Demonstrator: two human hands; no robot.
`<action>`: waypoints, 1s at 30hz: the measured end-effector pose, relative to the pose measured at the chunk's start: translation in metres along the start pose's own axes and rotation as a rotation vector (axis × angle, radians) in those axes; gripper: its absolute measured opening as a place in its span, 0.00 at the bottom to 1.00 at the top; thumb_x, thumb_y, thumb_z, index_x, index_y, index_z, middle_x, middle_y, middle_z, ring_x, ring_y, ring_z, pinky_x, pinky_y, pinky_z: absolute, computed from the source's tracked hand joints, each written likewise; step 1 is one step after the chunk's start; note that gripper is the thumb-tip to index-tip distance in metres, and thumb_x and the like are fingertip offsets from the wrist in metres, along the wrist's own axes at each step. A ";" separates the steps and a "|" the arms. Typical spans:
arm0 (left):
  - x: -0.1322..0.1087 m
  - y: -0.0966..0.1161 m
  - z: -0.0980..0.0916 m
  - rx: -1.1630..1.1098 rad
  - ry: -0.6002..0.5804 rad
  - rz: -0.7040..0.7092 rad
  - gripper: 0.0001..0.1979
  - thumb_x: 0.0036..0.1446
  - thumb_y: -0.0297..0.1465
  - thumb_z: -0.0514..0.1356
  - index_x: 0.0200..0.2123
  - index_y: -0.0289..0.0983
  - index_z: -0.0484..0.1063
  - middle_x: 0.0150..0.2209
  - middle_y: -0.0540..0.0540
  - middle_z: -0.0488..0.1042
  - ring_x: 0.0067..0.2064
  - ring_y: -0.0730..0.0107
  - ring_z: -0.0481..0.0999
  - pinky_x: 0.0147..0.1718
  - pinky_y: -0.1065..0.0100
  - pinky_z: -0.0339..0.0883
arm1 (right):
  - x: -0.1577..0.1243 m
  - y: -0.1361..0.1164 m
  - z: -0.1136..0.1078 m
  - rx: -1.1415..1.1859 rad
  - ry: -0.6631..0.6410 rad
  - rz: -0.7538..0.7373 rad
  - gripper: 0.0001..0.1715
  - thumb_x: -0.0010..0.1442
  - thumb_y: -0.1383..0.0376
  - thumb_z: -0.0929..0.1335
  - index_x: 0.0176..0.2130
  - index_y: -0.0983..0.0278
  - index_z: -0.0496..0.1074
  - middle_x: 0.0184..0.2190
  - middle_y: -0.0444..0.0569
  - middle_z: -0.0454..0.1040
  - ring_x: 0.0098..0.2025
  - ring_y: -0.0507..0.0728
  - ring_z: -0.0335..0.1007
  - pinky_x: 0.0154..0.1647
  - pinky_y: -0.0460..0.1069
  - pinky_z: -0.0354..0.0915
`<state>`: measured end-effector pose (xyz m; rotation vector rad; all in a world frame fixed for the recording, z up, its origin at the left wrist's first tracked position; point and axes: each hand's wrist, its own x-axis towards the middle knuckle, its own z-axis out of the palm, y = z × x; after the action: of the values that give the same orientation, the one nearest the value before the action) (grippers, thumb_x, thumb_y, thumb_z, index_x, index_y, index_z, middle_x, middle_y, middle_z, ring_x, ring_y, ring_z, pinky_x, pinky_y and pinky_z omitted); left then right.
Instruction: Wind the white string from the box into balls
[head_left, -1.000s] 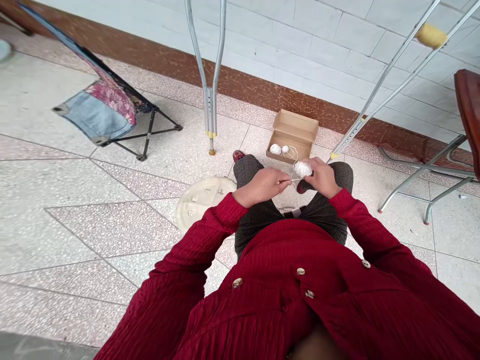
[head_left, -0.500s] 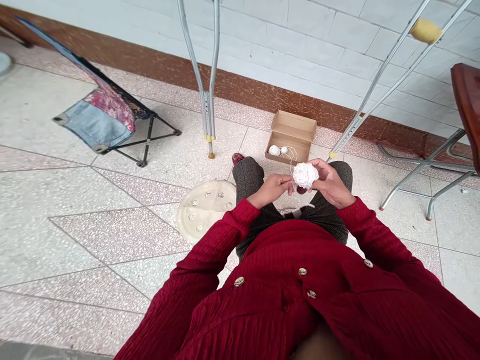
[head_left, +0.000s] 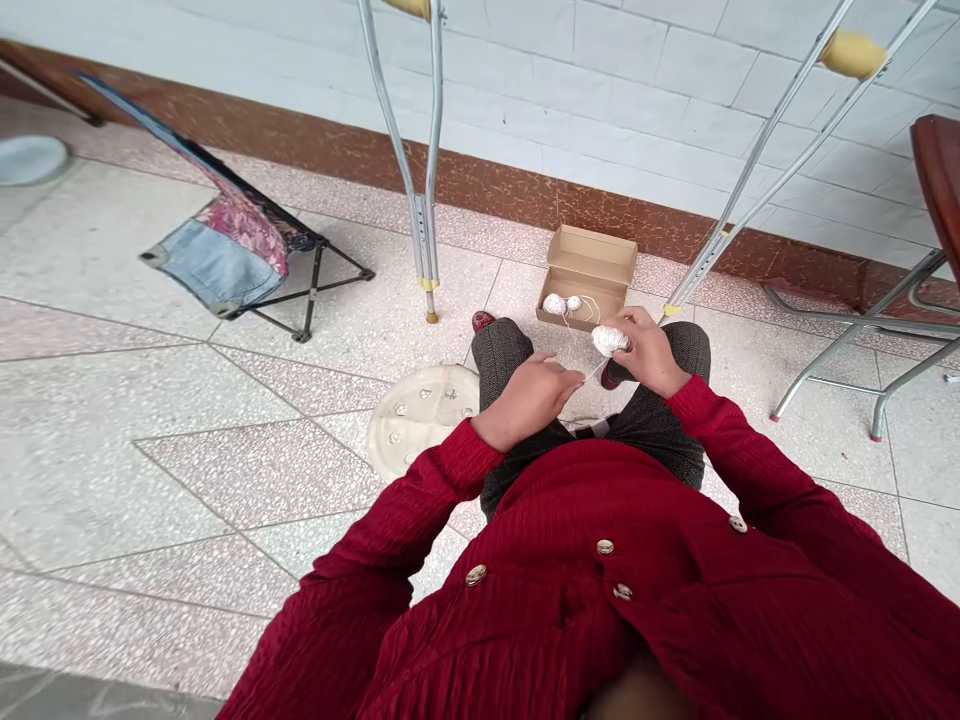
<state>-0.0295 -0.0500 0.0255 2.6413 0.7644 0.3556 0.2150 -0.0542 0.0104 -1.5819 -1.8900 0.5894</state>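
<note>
My right hand point(head_left: 646, 350) grips a white yarn ball point(head_left: 610, 341) above my lap, fingers over its top and right side. My left hand point(head_left: 534, 393) is closed on a strand of white yarn point(head_left: 595, 372) that runs taut to the ball. Beyond my hands, an open cardboard box point(head_left: 592, 254) on the floor holds two smaller white balls, the larger point(head_left: 554, 304) left of the smaller point(head_left: 574, 303). Loose yarn trails from the box towards my hands.
A round cream floor cover point(head_left: 397, 400) lies left of my knees. One crutch point(head_left: 424, 240) leans behind it, another point(head_left: 701, 265) right of the box. A folding chair point(head_left: 225, 265) stands at the left, a metal-legged chair point(head_left: 934, 190) at the right.
My left hand has drawn away from the ball to the left and down, with yarn now stretched between them. My right hand has turned over the ball. The view has shifted slightly.
</note>
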 end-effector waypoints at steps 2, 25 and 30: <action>0.007 -0.007 -0.009 0.032 0.024 0.023 0.13 0.68 0.28 0.53 0.39 0.37 0.79 0.32 0.45 0.79 0.36 0.65 0.78 0.60 0.53 0.62 | -0.006 0.000 0.000 -0.056 -0.129 -0.064 0.31 0.49 0.77 0.67 0.51 0.61 0.78 0.50 0.55 0.71 0.54 0.64 0.69 0.58 0.60 0.65; 0.027 -0.015 0.037 -1.185 0.049 -0.219 0.16 0.64 0.41 0.60 0.40 0.33 0.78 0.40 0.42 0.80 0.44 0.64 0.78 0.51 0.62 0.68 | -0.027 -0.027 -0.024 1.422 -0.148 0.480 0.31 0.46 0.68 0.75 0.50 0.55 0.70 0.46 0.46 0.79 0.47 0.60 0.76 0.35 0.50 0.76; 0.023 -0.014 0.044 -1.263 -0.086 -0.217 0.18 0.64 0.44 0.60 0.40 0.32 0.74 0.35 0.42 0.79 0.36 0.65 0.80 0.45 0.62 0.70 | -0.020 -0.028 -0.035 1.462 -0.031 0.501 0.29 0.46 0.67 0.74 0.49 0.55 0.70 0.46 0.45 0.79 0.48 0.58 0.76 0.29 0.43 0.71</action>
<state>-0.0027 -0.0386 -0.0170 1.3685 0.5087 0.4514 0.2215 -0.0806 0.0510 -0.9173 -0.5505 1.6702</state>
